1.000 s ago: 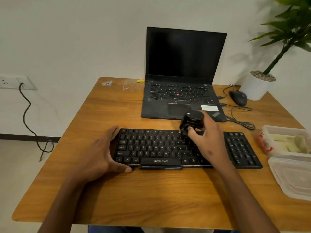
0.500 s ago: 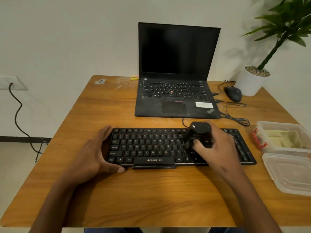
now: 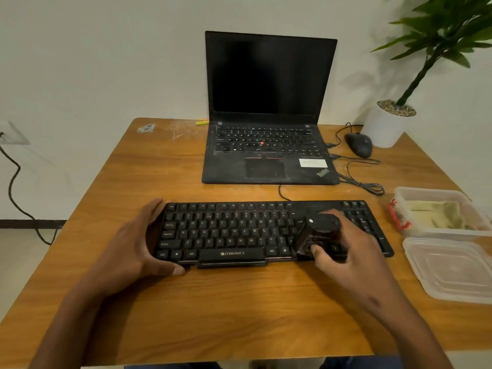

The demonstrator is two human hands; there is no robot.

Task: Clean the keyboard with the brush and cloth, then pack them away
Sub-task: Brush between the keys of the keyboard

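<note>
Both hands are at the keyboard (image 3: 266, 230), well apart. At about eight o'clock in the view, the left hand (image 3: 133, 243) cups the keyboard's left end, fingers over the far corner and thumb lying along the front edge, steadying it; the fingers look fairly straight, bracing more than gripping. The keyboard lies across the middle of the table (image 3: 213, 310), its cable running toward the laptop (image 3: 266, 145) at twelve o'clock.

Toward four o'clock, the right hand (image 3: 354, 259) is clamped round the brush (image 3: 316, 233), a squat black tool with a round cap, its lower end set down on the keys near the right edge of the letter block, just left of the number pad. Whether bristles actually touch the keys is hard to tell; that part is dark and blurred.

Brushing looks to be the step in hand, apparently well along the board, with the number pad not yet reached. The next move likely calls for sweeping over those rightmost keys while the left hand holds the board steady.

Further right, at three o'clock, an open container (image 3: 474, 222) holds what seems to be the cloth (image 3: 436, 214), pale and folded, and its lid (image 3: 452, 270) lies just in front. Wiping and packing away remain.
</note>
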